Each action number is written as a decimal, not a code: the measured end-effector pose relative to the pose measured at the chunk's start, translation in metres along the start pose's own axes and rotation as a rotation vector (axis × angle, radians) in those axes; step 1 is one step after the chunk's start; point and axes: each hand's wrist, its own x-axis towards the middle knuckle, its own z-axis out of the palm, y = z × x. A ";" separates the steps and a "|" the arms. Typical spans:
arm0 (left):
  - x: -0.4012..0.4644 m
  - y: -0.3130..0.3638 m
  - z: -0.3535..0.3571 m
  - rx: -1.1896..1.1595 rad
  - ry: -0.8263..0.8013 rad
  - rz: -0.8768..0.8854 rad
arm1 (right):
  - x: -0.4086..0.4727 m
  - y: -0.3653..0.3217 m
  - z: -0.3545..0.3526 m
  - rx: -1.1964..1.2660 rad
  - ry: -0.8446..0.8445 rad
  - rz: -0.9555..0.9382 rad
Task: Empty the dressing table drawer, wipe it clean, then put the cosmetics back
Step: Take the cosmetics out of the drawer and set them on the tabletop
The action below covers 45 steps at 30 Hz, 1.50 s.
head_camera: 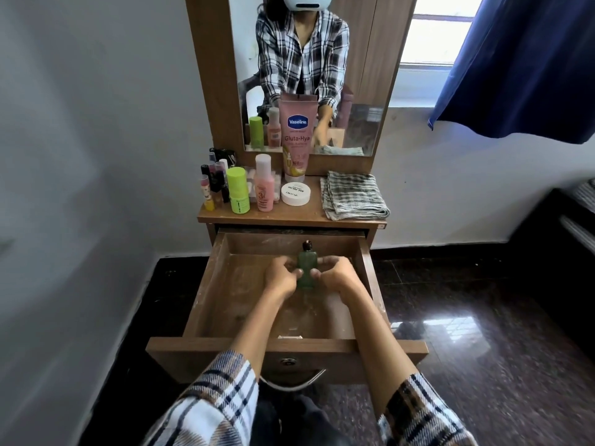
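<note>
Both hands inside the open drawer [206,297], left hand [280,275] and right hand [335,274] curled round a small green bottle [305,272] from either side, dark cap [308,245] pointing at the back wall. Fingertips tucked behind the bottle, so exact pinch hard to make out; label unreadable. Sleeves cut off by the lower edge.

Drawer pulled well out, side walls wide of both wrists, bare dusty floor all round the bottle (something pale and flat just inside the front panel, too small to tell). Metal handle [291,383] low on the front.

Up on the desk [289,217]: folded checked cloth [352,195] at the right edge, white round tin [295,193], pink tube [295,136] upright against the mirror [360,75], pink bottle [264,183], lime-green stick [237,190], cluster of small lip and nail items [214,180] at the far left, partly hiding one another.
</note>
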 end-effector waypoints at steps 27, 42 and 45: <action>0.054 0.066 -0.009 -0.097 0.618 0.474 | 0.032 -0.089 0.022 0.258 0.300 -0.491; 0.055 0.066 -0.003 -0.062 0.708 0.451 | 0.033 -0.084 0.025 0.223 0.341 -0.529; 0.041 0.068 -0.004 -0.045 0.700 0.469 | 0.024 -0.083 0.021 0.212 0.342 -0.535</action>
